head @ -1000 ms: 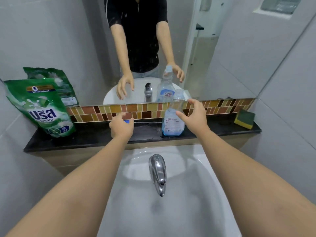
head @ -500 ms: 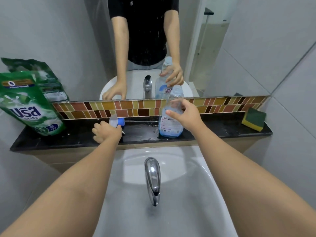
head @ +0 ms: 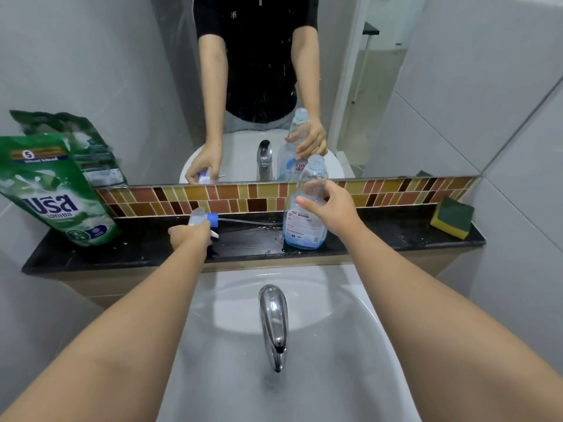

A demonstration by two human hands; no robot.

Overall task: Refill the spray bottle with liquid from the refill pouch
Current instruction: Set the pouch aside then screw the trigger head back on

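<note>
Now the spray head is out of the bottle and down on the ledge. Half a second back the left hand (head: 190, 237) was lowering it toward the black stone ledge (head: 380, 239); at this moment, left of centre in the frame, the hand curls around the white-and-blue trigger spray head (head: 203, 219) and rests on the wet ledge surface, with the thin clear dip tube (head: 243, 221) trailing rightward toward the bottle's base.

Just right of centre, the clear plastic spray bottle (head: 304, 220) stands upright on the ledge with its threaded neck open and a shallow layer of pale blue liquid at the bottom. The right hand (head: 330, 208) grips it around the shoulder, thumb at the front, as it did a second ago, only a little higher in the frame because the view has dipped.

At the far left of the frame the green refill pouch (head: 51, 190) leans against the wall on the ledge, well apart from both hands and untouched. A green-and-yellow sponge (head: 452, 216) sits at the right end of the ledge, and the chrome tap (head: 274, 324) rises over the white basin (head: 350, 345) in the lower centre.

So the bottle looks ready to receive liquid; the likely remaining work is letting go of the spray head, fetching the pouch, opening it and pouring.
</note>
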